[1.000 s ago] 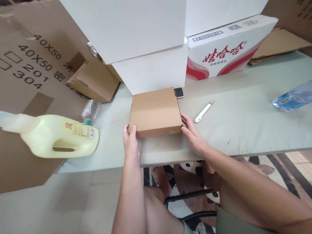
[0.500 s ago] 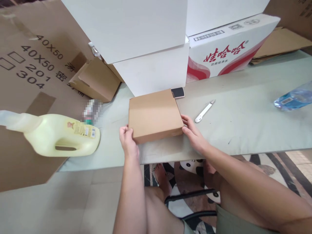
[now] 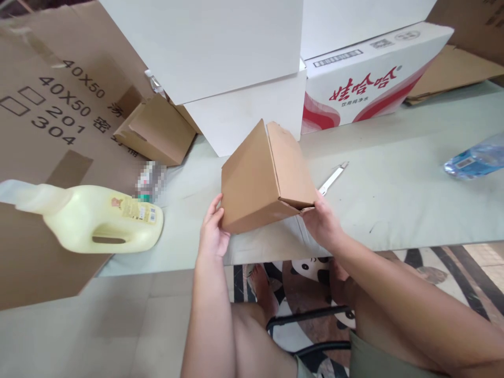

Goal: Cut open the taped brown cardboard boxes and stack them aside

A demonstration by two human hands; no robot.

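Both hands grip a small brown cardboard box (image 3: 252, 181), tilted over the table near its front edge. My left hand (image 3: 213, 229) is closed on the box's near left corner. My right hand (image 3: 323, 221) grips the near right corner, where the edges of the flaps stand slightly apart. The right side face of the box now shows, raised towards me. Just beyond my right hand lies a white utility knife (image 3: 333, 178), its near end partly hidden by the fingers.
A pale yellow jug (image 3: 106, 218) lies at the left beside a large carton (image 3: 35, 173). White boxes (image 3: 252, 110) and a red-and-white carton (image 3: 362, 84) line the back. A plastic bottle (image 3: 474, 160) lies at the right on the cloth-covered table (image 3: 397, 199).
The box has been tipped up on its left side, its right end lifted by my right hand. The phone behind it is now hidden.
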